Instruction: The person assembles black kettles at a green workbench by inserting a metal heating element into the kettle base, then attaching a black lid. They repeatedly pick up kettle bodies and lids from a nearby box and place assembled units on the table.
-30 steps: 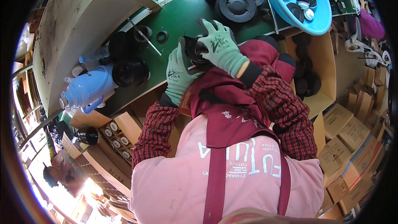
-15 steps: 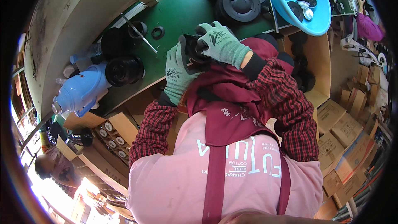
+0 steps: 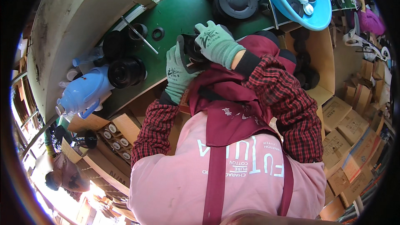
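Note:
Both my hands wear light green knitted gloves with dark palms. Between them, at the near edge of the green workbench, is a black round plastic part (image 3: 192, 49); much of it is covered by the gloves. My left hand (image 3: 178, 67) is wrapped around its left side, thumb up along it. From the right, my right hand (image 3: 216, 45) grips its upper right side, fingers curled over it. A small black ring (image 3: 158, 33) lies on the bench beyond my left hand, close to a metal rod (image 3: 141, 36) and a wider black ring (image 3: 139, 31).
Black discs (image 3: 236, 1) are stacked at the back. A blue basin (image 3: 291, 9) holds white and black caps. Left stand a blue thermos (image 3: 85, 91) and a black cylindrical part (image 3: 125, 73). An open carton (image 3: 327, 66) with black parts is at right; other people are farther off.
My right hand has shifted slightly up and left over the black part, its fingers changing position. My left hand keeps its hold. The whole view has shifted slightly.

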The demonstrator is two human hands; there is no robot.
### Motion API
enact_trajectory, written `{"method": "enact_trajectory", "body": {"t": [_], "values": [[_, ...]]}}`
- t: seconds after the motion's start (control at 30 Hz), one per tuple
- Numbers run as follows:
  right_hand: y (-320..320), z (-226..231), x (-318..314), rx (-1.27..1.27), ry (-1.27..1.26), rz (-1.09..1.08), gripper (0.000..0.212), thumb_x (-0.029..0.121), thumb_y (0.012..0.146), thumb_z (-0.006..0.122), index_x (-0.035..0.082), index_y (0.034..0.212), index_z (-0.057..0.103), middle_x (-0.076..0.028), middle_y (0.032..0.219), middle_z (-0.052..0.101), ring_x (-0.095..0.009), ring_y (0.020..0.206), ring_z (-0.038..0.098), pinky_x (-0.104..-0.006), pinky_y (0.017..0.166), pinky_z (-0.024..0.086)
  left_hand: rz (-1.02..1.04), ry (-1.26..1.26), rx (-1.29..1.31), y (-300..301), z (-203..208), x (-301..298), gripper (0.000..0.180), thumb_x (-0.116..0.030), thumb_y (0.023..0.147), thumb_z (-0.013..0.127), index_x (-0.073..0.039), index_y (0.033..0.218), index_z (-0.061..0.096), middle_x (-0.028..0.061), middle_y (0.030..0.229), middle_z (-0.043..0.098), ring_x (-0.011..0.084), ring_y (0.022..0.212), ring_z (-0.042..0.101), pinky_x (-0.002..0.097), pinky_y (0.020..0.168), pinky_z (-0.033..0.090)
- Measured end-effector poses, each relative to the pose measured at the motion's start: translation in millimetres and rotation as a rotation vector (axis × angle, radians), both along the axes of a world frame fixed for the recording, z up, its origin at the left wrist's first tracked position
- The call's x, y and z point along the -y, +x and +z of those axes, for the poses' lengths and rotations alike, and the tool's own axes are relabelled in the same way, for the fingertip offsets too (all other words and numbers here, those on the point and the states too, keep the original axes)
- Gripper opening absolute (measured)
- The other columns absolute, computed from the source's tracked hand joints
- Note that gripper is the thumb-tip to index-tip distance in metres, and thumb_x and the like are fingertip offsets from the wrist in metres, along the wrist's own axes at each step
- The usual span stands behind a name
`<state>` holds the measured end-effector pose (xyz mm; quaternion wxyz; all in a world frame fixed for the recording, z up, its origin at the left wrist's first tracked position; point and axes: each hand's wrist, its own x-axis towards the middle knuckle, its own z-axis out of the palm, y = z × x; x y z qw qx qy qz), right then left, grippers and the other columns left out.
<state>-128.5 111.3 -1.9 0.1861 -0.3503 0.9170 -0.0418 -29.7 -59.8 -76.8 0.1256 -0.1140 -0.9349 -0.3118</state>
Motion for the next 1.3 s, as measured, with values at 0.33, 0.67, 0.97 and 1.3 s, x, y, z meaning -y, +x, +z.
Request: {"method": "enact_trajectory", "body": {"t": [0.33, 0.67, 0.97, 1.3], "values": [[32, -32, -17, -0.203, -0.558, -0.312, 0.021, 0.031, 0.089, 0.066, 0.015, 0.099, 0.075, -0.011, 0.134, 0.058, -0.031, 0.116, 0.057, -0.0453, 0.097, 0.047, -0.008, 0.030, 0.075, 2, 6, 3, 0.136, -0.042, 0.058, 0.094, -0.002, 0.163, 0.016, 0.0232, 0.145, 0.046, 0.0408, 0.127, 0.049, 0.0496, 0.108, 0.041], [31, -30, -189, 0.195, -1.484, -0.963, 0.026, 0.017, 0.107, 0.056, 0.001, 0.124, 0.066, -0.006, 0.114, 0.071, -0.011, 0.099, 0.067, -0.0245, 0.086, 0.053, 0.098, 0.155, 0.007, 12, 30, -14, 0.115, -0.047, 0.067, 0.092, -0.007, 0.157, 0.033, 0.0265, 0.153, 0.035, 0.0422, 0.136, 0.043, 0.0500, 0.111, 0.039], [-99, -64, -319, -0.278, -0.766, -0.875, 0.037, 0.025, 0.096, 0.067, 0.001, 0.125, 0.064, -0.018, 0.115, 0.069, -0.034, 0.105, 0.067, -0.0392, 0.096, 0.051, -0.172, -0.132, 0.092, -15, 46, -3, 0.063, -0.026, 0.061, 0.091, -0.018, 0.119, 0.068, 0.0226, 0.156, 0.040, 0.0437, 0.132, 0.049, 0.0476, 0.106, 0.046], [-216, -140, -358, -0.299, -0.197, -0.837, 0.089, 0.049, 0.079, 0.078, 0.021, 0.155, 0.042, -0.025, 0.147, 0.053, -0.040, 0.140, 0.046, -0.0503, 0.114, 0.040, -0.017, 0.187, 0.094, -12, 49, -1, 0.063, -0.023, 0.063, 0.093, -0.017, 0.120, 0.066, 0.0154, 0.151, 0.045, 0.0364, 0.134, 0.054, 0.0426, 0.103, 0.053]]}}
